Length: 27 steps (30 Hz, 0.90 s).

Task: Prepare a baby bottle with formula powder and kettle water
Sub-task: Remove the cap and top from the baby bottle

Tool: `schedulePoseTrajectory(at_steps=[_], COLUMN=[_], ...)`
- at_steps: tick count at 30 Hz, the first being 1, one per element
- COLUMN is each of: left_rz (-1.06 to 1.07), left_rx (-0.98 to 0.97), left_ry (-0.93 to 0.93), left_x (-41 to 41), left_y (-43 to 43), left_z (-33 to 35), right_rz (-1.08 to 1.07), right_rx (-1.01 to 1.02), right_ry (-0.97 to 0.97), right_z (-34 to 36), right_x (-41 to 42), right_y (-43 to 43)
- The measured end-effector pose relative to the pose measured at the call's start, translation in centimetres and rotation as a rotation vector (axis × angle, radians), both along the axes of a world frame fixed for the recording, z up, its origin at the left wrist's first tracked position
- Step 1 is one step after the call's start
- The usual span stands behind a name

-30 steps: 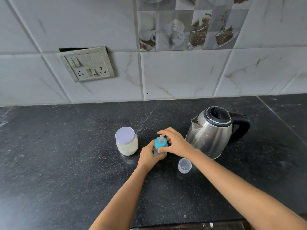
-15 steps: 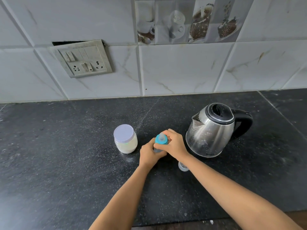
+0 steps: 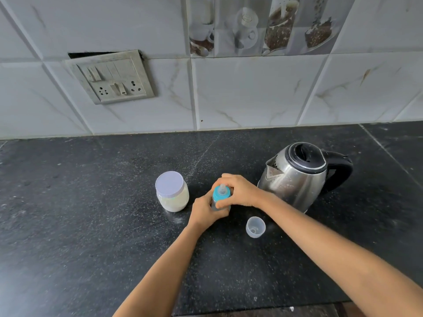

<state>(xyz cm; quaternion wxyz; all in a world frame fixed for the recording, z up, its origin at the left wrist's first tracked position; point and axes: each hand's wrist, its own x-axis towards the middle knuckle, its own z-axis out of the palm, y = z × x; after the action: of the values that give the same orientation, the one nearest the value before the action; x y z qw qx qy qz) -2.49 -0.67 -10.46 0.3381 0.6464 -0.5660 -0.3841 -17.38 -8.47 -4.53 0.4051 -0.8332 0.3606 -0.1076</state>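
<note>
Your left hand (image 3: 204, 212) is curled round the body of the baby bottle (image 3: 215, 205), holding it upright on the black counter (image 3: 91, 225). Your right hand (image 3: 242, 191) comes in from the kettle side, with thumb and fingers closed on the blue teat collar (image 3: 217, 198). The teat (image 3: 221, 190) is bare and points up between them. Your hands hide the bottle's contents, so its fill cannot be read. Whether the collar is being loosened or tightened cannot be told either.

The clear cap (image 3: 255, 227) lies mouth-up just beside your right forearm. The powder jar (image 3: 171, 193), lid on, stands just left of the bottle. The steel kettle (image 3: 295, 177), lid shut and spout turned toward you, stands just right of your right wrist.

Likely faults from here:
- A hard twist against a loose lower grip could spin or tip the bottle.
- A sudden release of the collar could swing your right wrist into the kettle wall, which may be hot.
- A dropped forearm could knock the cap away.
</note>
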Motion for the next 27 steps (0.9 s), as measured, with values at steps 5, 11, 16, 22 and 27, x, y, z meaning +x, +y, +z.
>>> schedulePoseTrajectory(at_steps=[5,11,16,22,27], left_rz=[0.133,0.143,0.003,-0.295,-0.25], left_rx=[-0.077,-0.052,-0.045,0.098,0.069], left_ry=[-0.005,-0.078,-0.009,0.224,0.308], left_x=[-2.0,-2.7,-2.0,-0.7,0.4], left_y=[0.9,0.9,0.0,0.2,0.1], left_z=[0.5,1.4,3.1,4.1,4.4], right_rz=[-0.475,-0.514,-0.39,0.06,0.101], right_rx=[-0.221,-0.576,-0.46,-0.256,-0.006], right_ry=[0.159,0.235,-0.099,-0.14,-0.158], right_z=[-1.5,-0.3,0.4,3.0,4.6], right_x=[1.5,1.9,0.7,0.0,-1.5], right_y=[5.0,3.8,2.2,1.5,0.4])
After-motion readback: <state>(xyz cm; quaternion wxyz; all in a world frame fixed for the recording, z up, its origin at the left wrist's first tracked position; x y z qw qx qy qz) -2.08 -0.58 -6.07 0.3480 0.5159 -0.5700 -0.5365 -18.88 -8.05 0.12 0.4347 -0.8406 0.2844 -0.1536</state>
